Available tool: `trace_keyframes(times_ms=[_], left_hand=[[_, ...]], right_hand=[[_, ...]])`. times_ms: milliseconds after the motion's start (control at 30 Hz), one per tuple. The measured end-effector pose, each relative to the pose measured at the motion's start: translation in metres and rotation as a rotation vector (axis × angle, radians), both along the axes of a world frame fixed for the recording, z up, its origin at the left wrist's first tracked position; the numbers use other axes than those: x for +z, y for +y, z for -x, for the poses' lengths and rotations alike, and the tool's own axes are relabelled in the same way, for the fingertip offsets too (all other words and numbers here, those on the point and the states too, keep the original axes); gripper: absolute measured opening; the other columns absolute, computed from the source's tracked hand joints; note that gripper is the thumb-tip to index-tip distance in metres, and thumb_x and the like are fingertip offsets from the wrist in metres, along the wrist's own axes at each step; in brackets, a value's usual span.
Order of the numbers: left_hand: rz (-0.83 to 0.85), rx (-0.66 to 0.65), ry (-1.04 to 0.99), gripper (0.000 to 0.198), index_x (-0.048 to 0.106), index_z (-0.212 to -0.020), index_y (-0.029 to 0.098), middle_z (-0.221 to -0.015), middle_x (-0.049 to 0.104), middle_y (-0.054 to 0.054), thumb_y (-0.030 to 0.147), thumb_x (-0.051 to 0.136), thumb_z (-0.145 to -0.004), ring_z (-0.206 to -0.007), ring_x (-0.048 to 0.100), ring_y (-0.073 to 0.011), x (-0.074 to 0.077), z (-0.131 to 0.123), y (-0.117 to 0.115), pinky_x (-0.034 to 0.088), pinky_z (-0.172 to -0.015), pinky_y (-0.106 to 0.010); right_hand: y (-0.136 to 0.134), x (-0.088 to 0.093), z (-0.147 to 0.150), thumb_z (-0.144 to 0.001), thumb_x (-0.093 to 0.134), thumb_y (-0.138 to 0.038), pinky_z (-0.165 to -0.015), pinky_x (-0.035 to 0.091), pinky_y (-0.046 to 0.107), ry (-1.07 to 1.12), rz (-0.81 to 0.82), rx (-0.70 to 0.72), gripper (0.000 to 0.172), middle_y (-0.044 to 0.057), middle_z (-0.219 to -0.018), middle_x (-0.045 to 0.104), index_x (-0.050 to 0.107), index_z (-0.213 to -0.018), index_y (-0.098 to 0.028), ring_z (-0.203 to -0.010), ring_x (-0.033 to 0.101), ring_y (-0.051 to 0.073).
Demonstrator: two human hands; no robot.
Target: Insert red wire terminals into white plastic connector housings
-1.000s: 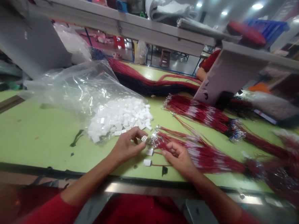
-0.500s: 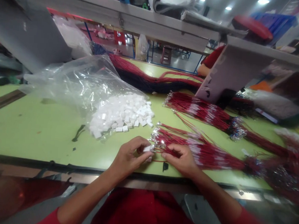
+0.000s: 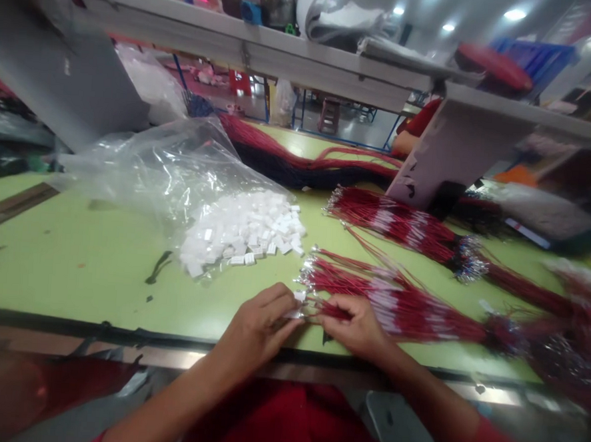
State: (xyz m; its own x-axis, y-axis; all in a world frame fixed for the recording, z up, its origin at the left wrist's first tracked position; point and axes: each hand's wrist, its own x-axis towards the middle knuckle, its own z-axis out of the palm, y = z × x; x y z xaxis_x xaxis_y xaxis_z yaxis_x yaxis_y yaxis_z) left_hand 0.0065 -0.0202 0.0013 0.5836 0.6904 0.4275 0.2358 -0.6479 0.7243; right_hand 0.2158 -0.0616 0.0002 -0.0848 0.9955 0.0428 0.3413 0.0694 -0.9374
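Near the table's front edge, my left hand [image 3: 264, 319] is closed, pinching a white plastic connector housing [image 3: 298, 304] between thumb and fingers. My right hand [image 3: 353, 320] grips red wires [image 3: 334, 309], their metal-tipped ends pointing left at the housing. Whether a wire tip sits inside the housing is too small to tell. Just behind my right hand lies a bundle of red wires [image 3: 420, 310] with silvery terminals on its left end and white bands along it. A heap of white connector housings [image 3: 247, 231] spills from a clear plastic bag [image 3: 164, 159] beyond my left hand.
A second red wire bundle [image 3: 400, 221] lies farther back on the green table [image 3: 107, 263]. Long red and dark blue wires [image 3: 299, 168] stretch behind it. An upright grey panel [image 3: 460, 151] and a raised shelf [image 3: 236, 44] border the table. Someone's arm [image 3: 405, 142] shows behind the panel.
My left fingers have curled further over the white housing, and my right hand has shifted slightly with the red wires. The whole view has tilted a little; heap and bundles stay put.
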Motion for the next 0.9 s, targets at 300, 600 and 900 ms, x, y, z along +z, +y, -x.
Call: trace_keyframes(times_ms=[300,600,900], left_hand=[[0.144,0.043,0.014,0.005,0.066,-0.09,0.018,-0.081,0.059,-0.003,0.022,0.064,-0.087,-0.067,0.052,-0.0151,-0.009,0.003,0.003,0.042,-0.061,-0.029],[0.185,0.034,-0.069,0.008,0.068,-0.091,0.019,-0.086,0.062,-0.004,0.018,0.068,-0.083,-0.066,0.054,-0.0137,-0.015,-0.007,0.0,0.042,-0.058,-0.027],[0.255,0.005,0.088,0.008,0.067,-0.084,0.019,-0.082,0.062,-0.003,0.026,0.069,-0.083,-0.071,0.058,-0.0164,-0.017,-0.007,-0.004,0.046,-0.064,-0.028]], right_hand=[[0.0,0.005,0.0,-0.071,0.061,-0.022,-0.045,0.03,0.02,-0.029,0.018,-0.003,0.011,-0.003,-0.054,0.05,0.061,-0.061,-0.016,-0.05,0.039,0.008],[-0.002,0.001,0.0,-0.072,0.062,-0.023,-0.047,0.029,0.02,-0.011,0.025,0.013,0.014,-0.004,-0.056,0.046,0.058,-0.061,-0.016,-0.052,0.037,0.008],[0.005,-0.012,-0.007,-0.084,0.067,-0.034,-0.06,0.043,0.024,0.103,-0.027,0.055,0.022,0.001,-0.07,0.058,0.07,-0.074,-0.016,-0.066,0.053,0.013]])
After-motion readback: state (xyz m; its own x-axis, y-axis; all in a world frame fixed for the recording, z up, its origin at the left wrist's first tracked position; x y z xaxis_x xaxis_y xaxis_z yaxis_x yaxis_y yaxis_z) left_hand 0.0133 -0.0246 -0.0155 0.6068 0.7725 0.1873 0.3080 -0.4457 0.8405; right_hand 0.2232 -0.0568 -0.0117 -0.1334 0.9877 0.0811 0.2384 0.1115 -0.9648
